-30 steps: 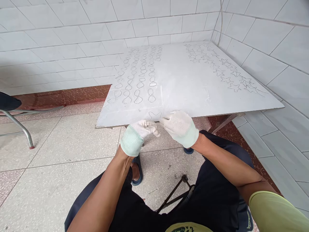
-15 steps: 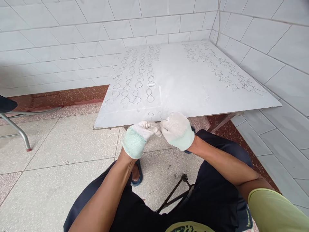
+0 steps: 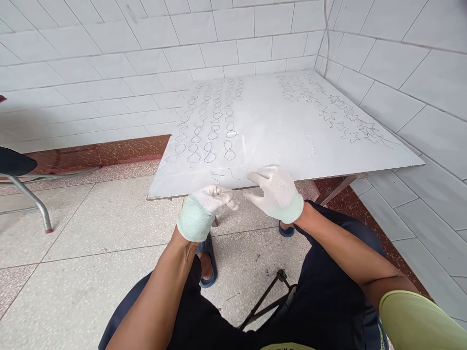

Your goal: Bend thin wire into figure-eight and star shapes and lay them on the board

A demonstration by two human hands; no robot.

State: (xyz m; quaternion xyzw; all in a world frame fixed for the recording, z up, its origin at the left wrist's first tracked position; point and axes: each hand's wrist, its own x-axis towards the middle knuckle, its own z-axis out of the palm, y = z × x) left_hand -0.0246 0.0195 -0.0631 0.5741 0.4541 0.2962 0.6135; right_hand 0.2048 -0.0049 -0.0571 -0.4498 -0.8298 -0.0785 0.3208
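Note:
My left hand (image 3: 211, 200), in a white glove with a pale green cuff, is closed in a pinch on a thin wire star (image 3: 228, 173) at the table's front edge. Bent points of the wire rise above the fingers; its lower part is hidden by the glove. To its right, my right hand (image 3: 275, 192), gloved alike, is open with thumb and fingers apart and nothing seen between them. A short wire end points toward it. Behind the hands, figure-eight wire shapes (image 3: 229, 150) lie in rows on the white tabletop (image 3: 270, 126).
Several wire stars (image 3: 350, 133) lie at the table's right side. Tiled walls (image 3: 204, 29) border the table behind and to the right. A metal-legged seat (image 3: 32, 199) stands at left. Between my legs is a dark folding stool frame (image 3: 268, 299).
My right hand has come away from the left and opened, moving right. The left hand has shifted slightly left with the wire star. The view has tilted a little upward.

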